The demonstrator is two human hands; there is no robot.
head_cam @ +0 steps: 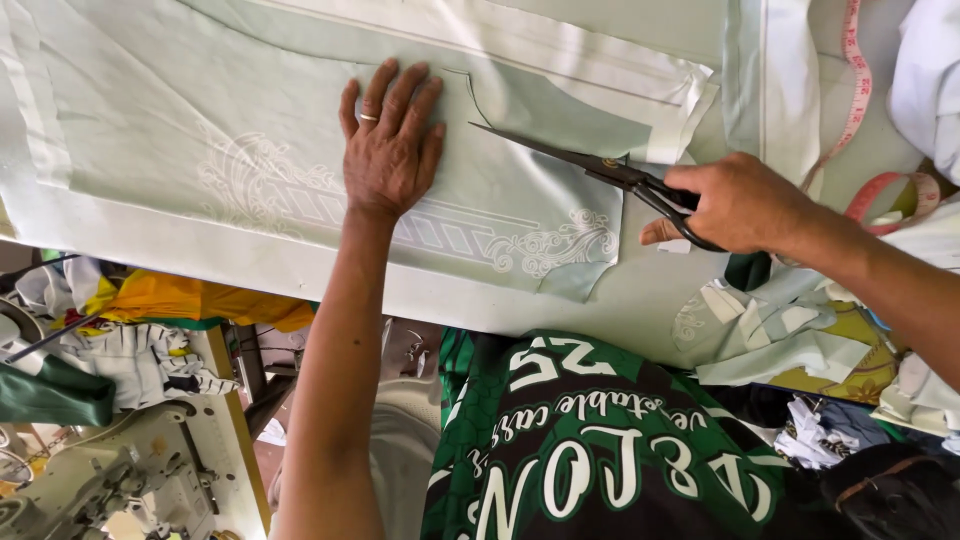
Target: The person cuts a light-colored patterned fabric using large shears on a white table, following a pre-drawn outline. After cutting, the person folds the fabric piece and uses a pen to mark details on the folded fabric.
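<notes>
A pale green fabric piece (200, 130) with white ornamental embroidery lies spread on the cutting table (640, 300). My left hand (390, 140) rests flat on it, fingers apart, a ring on one finger. My right hand (740, 205) grips the handles of black scissors (570, 160). The blades are closed or nearly closed and point left toward a curved pencil line drawn on the fabric beside my left hand. The blade tip lies just right of my left thumb.
A pink measuring tape (855, 90) curls at the right edge. Fabric scraps (780, 330) pile at the lower right. A sewing machine (100, 470) stands at the lower left beside yellow and white cloth (160, 300). My green and black shirt (590, 450) fills the bottom.
</notes>
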